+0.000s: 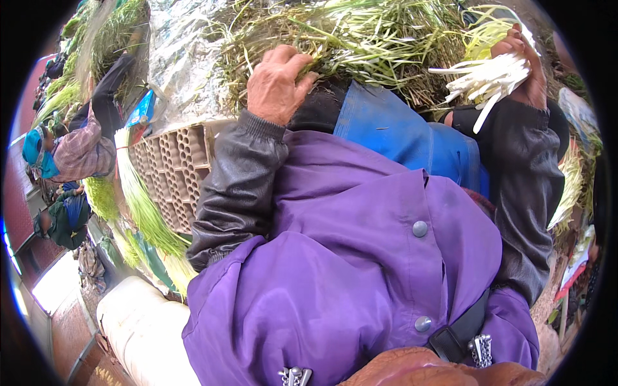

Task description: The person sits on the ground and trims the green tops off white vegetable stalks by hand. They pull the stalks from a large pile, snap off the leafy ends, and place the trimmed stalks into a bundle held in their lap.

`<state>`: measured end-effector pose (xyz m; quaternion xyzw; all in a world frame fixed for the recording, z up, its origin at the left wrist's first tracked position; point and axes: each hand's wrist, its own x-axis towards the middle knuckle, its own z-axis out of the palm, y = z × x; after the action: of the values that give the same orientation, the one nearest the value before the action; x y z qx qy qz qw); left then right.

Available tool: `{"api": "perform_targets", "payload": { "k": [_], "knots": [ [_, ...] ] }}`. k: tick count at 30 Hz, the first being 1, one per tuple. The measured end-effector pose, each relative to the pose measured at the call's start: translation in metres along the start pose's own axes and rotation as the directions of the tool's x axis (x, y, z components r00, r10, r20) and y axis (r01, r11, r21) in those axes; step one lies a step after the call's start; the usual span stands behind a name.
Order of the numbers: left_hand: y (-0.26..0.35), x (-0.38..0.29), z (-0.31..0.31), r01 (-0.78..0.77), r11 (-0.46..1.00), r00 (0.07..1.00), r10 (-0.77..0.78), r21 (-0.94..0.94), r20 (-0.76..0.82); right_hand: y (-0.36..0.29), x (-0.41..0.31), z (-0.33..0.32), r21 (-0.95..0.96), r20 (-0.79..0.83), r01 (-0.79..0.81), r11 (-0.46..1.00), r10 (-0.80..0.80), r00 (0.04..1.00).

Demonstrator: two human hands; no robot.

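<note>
My left hand (280,84) lies palm down at the near edge of a heap of long green and pale leafy stalks (386,38), beside my dark-clad knee. Its fingers are bent, and whether they pinch any stalks is hidden. On the right, my right hand (524,67) is raised, closed round a bunch of slender white stalks (492,79). Their white ends point left and down towards my lap; paler yellow-green leaves show behind the fingers. A blue cloth (396,130) covers part of my lap.
Hollow bricks (169,178) stand left of my sleeve, beside a red-tied bundle of stalks (145,202). Clear plastic sheeting (181,62) lies beyond. A white sack (140,328) is lower left. Two people (84,149) are further left. More stalks (569,178) lie at the right.
</note>
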<state>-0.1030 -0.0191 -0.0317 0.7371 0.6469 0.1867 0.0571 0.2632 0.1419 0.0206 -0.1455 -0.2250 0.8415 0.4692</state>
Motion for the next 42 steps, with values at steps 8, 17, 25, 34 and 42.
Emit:
{"api": "perform_targets", "payload": {
  "k": [8,17,25,34,42],
  "knots": [
    [0.011,0.015,0.038,-0.024,0.982,0.998,0.033,0.187,-0.048,-0.003,0.003,-0.008,0.073,-0.01,0.001,0.997,0.0,1.0],
    [-0.009,0.045,0.028,-0.012,0.995,0.938,0.047,0.103,-0.343,-0.011,0.003,-0.023,0.037,0.001,-0.01,0.999,0.01,1.0],
    [0.015,0.021,-0.032,0.004,0.912,0.909,-0.174,-0.41,-0.379,-0.011,0.003,-0.021,0.089,0.015,-0.022,0.996,0.02,1.0],
    [0.025,0.001,-0.011,0.001,0.997,0.973,0.015,-0.071,0.23,-0.012,0.003,-0.024,0.056,0.1,-0.013,0.998,0.007,0.995],
    [0.03,-0.032,0.002,-0.087,0.984,0.995,0.078,-0.156,-0.064,-0.014,0.004,-0.029,0.046,0.061,-0.012,0.999,0.009,0.998]
  ]
}}
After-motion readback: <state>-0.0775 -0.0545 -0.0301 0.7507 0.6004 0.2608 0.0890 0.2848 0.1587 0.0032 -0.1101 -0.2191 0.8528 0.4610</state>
